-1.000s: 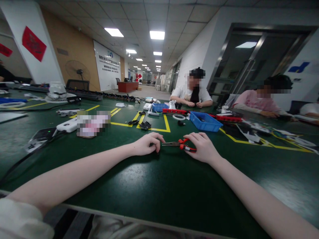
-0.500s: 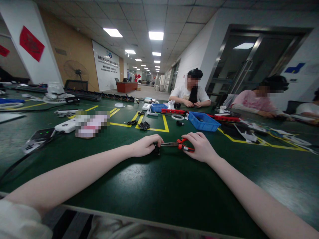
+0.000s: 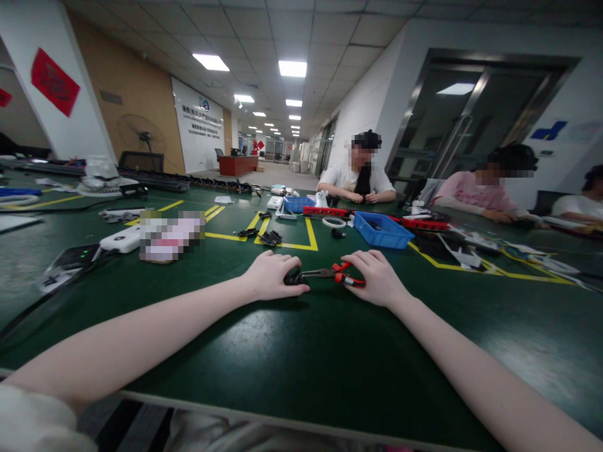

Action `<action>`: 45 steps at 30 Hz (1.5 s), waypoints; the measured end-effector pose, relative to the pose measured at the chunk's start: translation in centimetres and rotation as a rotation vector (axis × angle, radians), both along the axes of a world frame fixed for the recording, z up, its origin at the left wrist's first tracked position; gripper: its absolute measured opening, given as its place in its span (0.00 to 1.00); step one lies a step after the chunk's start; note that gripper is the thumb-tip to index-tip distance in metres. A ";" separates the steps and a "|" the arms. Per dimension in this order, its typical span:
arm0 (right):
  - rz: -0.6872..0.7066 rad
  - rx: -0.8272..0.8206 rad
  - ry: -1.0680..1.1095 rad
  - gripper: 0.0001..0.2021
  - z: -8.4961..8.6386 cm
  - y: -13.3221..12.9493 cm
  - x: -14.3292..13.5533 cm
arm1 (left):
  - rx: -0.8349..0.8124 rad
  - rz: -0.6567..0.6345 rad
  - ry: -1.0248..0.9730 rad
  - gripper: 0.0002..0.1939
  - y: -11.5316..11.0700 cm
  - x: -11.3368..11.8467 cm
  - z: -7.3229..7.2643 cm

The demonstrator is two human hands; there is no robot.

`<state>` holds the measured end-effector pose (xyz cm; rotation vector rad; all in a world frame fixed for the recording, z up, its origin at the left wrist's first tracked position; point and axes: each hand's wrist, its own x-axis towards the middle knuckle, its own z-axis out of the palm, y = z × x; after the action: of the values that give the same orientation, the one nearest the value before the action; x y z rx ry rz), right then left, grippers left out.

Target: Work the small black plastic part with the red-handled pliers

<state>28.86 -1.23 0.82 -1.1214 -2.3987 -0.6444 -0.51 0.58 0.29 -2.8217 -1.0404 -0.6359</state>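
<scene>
My right hand (image 3: 375,276) is wrapped round the red-and-black handles of long-nose pliers (image 3: 340,274), whose handles are spread apart. The metal jaws point left and reach a small black part (image 3: 293,277). My left hand (image 3: 274,276) grips that part between thumb and fingers, just above the green table (image 3: 282,358). Fingers hide much of the part, so its exact kind cannot be made out. Whether the jaw tips pinch it or only touch it is too small to tell.
Beyond my hands lie several black pieces (image 3: 270,238) and a blue bin (image 3: 382,231). To the left are a pixelated phone-like object (image 3: 172,238), a white power strip (image 3: 123,239) and a cabled device (image 3: 70,263). Co-workers sit across the table, one in white (image 3: 355,179).
My left hand has shifted its hold on the black part, its thumb now lower and stretched along the near side. The pliers stay at the part. The view has shifted slightly.
</scene>
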 end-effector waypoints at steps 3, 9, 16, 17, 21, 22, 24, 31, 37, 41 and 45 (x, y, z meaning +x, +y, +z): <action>-0.007 -0.007 0.001 0.20 0.1 -0.1 -0.1 | -0.021 -0.027 0.014 0.23 0.4 0.0 -0.2; 0.008 0.009 -0.013 0.22 0.1 -0.1 -0.1 | -0.127 -0.191 -0.032 0.14 1.1 -0.3 -0.4; -0.002 0.007 -0.039 0.21 0.0 0.0 0.0 | -0.316 -0.300 -0.182 0.22 1.5 -0.5 -0.8; -0.004 0.004 -0.044 0.20 0.0 0.0 -0.1 | -0.331 -0.311 -0.187 0.21 1.5 -0.5 -0.8; 0.014 0.004 -0.053 0.20 0.1 0.0 -0.1 | -0.362 -0.311 -0.191 0.21 1.6 -0.3 -0.8; 0.018 0.008 -0.055 0.20 0.1 0.0 -0.2 | -0.359 -0.297 -0.191 0.23 1.6 -0.2 -0.8; 0.019 0.015 -0.059 0.20 0.1 0.0 -0.1 | -0.359 -0.270 -0.188 0.25 1.8 0.0 -0.9; -0.039 0.031 -0.062 0.20 0.2 -0.1 -0.2 | -0.349 -0.195 -0.172 0.19 2.0 0.8 -1.0; -0.052 0.034 -0.065 0.18 0.3 -0.2 -0.2 | -0.341 -0.100 -0.104 0.19 1.4 2.7 -0.5; -0.039 0.024 -0.098 0.17 0.4 -0.2 0.2 | -0.322 -0.106 -0.084 0.19 1.3 2.9 -0.5; -0.021 0.023 -0.111 0.17 0.3 0.0 0.5 | -0.280 -0.155 -0.045 0.20 1.1 2.4 -0.5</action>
<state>29.39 -1.27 1.17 -1.1308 -2.4685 -0.7583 1.89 1.69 -0.17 -3.1693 -0.9947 -0.6121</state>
